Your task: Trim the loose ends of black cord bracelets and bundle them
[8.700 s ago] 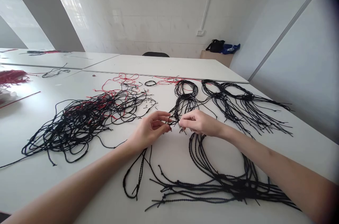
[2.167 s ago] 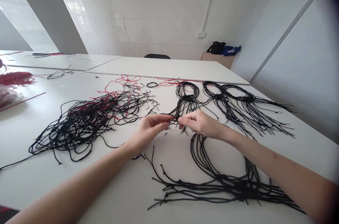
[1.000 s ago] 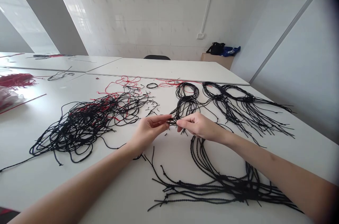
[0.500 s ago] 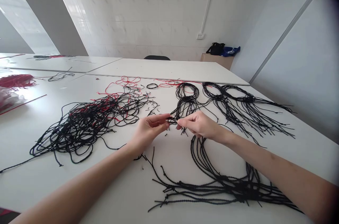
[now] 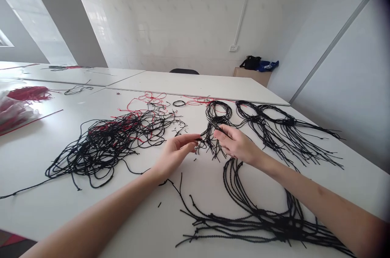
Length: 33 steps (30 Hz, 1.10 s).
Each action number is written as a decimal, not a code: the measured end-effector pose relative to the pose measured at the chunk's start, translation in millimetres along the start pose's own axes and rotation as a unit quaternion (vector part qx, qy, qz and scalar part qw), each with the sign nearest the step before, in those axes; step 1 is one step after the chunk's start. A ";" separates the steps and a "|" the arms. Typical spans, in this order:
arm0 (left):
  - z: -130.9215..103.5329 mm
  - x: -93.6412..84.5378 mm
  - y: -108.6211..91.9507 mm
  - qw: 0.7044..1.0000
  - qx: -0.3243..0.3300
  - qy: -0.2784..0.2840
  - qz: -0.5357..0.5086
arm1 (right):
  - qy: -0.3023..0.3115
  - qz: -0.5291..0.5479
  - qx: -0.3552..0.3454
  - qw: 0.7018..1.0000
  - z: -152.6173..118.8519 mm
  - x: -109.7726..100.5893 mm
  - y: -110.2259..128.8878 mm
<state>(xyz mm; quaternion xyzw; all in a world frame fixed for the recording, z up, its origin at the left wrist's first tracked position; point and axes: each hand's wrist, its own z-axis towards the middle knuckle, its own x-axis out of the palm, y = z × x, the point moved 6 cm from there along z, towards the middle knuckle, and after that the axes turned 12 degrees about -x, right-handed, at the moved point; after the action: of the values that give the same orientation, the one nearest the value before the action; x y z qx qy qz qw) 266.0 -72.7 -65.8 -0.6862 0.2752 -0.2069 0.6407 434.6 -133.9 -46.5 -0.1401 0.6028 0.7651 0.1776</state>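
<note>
- Black cord (image 5: 200,140) sits at the fingertips of the left hand (image 5: 173,154), just beside the loose ends of a looped bundle (image 5: 218,118); whether it belongs to that bundle cannot be told.
- The left hand is pinched nearly together, index finger above and thumb below, with the cord between the tips.
- The right hand (image 5: 239,144) is curled round a thin dark tool (image 5: 214,124); its tip points away from the person, apart from the left fingertips, and its kind is unclear.
- The cord looks light, soft and bendy; it should hold without much slipping and seems hardly fragile, though thin strands could snag on one another.
- A fingertip pinch close to the end is probably the surest hold.
- On the bench (image 5: 131,221), a tangled heap (image 5: 103,138) lies to the left, and a larger looped bundle (image 5: 274,221) nearer the person.
</note>
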 end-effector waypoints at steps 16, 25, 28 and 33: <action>11.0 -14.3 -1.2 0.997 0.027 -0.051 -0.046 | 0.057 -0.288 0.034 0.955 149.5 65.3 -7.7; 7.7 -25.6 -12.3 0.992 0.059 -0.100 -0.056 | 0.112 -0.107 -0.067 0.986 84.1 54.2 31.2; -0.5 -18.7 -19.3 0.993 0.065 -0.082 -0.046 | 0.106 -0.075 -0.059 0.990 51.3 46.0 42.7; -9.5 -26.0 -31.3 0.964 0.054 -0.107 -0.236 | 0.037 -0.079 -0.050 0.995 12.7 13.2 72.7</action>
<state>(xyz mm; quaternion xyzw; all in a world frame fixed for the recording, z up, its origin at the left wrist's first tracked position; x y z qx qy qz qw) 243.7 -62.4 -32.0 -0.7144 0.0233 -0.2921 0.6355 390.7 -135.5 14.2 -0.2243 0.5571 0.7723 0.2072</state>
